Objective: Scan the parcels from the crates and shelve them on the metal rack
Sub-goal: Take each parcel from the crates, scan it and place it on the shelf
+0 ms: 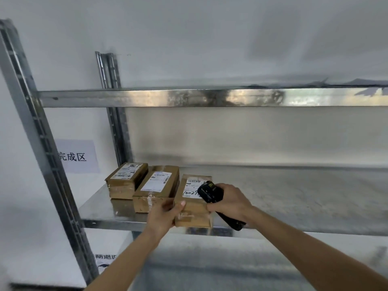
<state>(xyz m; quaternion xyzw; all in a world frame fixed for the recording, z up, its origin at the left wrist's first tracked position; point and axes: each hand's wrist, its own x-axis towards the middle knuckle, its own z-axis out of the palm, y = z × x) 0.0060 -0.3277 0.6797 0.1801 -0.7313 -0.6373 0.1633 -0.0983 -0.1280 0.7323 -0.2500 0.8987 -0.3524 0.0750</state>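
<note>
Three brown cardboard parcels with white labels lie side by side on the middle shelf of the metal rack [294, 198]. My left hand [164, 215] grips the near left corner of the rightmost parcel [193, 213], which sits at the shelf's front edge. My right hand [228, 201] holds a black handheld scanner [210, 191] over that parcel's label, and its thumb touches the parcel's right side. The middle parcel [156, 189] and the left parcel [126, 179] lie untouched further back.
The rack's upright posts [42, 143] stand at the left. A paper sign with printed characters [76, 156] hangs on the wall behind them. The upper shelf [189, 97] runs across above. To the right of the parcels the middle shelf shows bare metal.
</note>
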